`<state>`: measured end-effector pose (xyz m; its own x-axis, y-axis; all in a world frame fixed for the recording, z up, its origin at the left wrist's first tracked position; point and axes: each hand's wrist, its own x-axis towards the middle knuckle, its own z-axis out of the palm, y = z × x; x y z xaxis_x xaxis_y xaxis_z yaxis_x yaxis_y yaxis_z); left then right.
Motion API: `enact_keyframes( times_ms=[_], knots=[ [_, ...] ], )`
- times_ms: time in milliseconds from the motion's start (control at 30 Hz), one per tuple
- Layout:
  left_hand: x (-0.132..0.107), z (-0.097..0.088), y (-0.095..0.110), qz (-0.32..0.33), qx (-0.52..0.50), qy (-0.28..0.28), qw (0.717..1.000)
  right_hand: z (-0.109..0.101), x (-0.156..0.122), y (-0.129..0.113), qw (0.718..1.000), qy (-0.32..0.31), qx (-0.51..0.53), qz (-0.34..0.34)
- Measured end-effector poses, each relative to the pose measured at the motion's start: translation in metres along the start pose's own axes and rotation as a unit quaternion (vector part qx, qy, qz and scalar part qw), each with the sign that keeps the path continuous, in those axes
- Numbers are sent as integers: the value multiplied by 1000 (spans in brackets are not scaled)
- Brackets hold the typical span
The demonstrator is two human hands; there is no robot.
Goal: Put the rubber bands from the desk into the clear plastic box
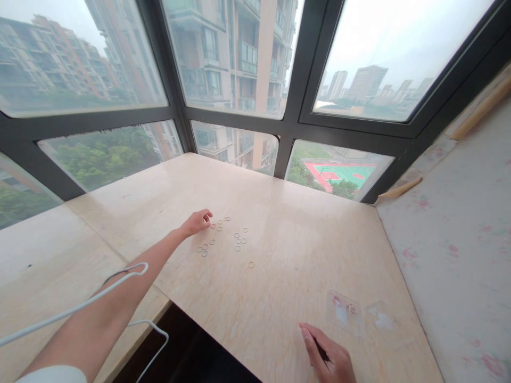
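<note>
Over the pale marble-patterned surface, my left hand (197, 222) reaches out with its fingers curled together. Whether anything small is pinched in it, I cannot make out. Right beside its fingertips lies a thin reddish ring (213, 226). More thin rings lie about in loose groups: a pair of overlapping rings (227, 219), a group of several silvery rings (238, 241), another group nearer me (205, 248), and a single gold-coloured ring (251, 264). My right hand (329, 355) rests low in view, thumb pressed to the bent forefinger; what it holds, if anything, is hidden.
A clear plastic box (344, 313) with small reddish items stands right of centre, a clear lid-like piece (380, 316) beside it. White cables (131, 271) cross in front of my left forearm. Windows (239, 58) border the back; a flowered wall (451, 239) the right.
</note>
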<state>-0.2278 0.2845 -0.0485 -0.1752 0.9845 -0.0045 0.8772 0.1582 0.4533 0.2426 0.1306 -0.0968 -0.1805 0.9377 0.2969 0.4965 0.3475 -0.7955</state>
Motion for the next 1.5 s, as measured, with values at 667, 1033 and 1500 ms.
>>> enact_keyframes(
  times_ms=[667, 1033, 1500],
  knots=[
    [34, -13, 12, -120, -10, -169, 978, -1, 0, 5, 1000, -19, 4, 25],
    [18, -18, 41, -108, -104, -189, 970, -1, 1, 6, 999, -23, -21, -37],
    [-4, -8, 179, 89, -355, -277, 889, -9, 2, -14, 996, -53, -52, -41]
  ],
)
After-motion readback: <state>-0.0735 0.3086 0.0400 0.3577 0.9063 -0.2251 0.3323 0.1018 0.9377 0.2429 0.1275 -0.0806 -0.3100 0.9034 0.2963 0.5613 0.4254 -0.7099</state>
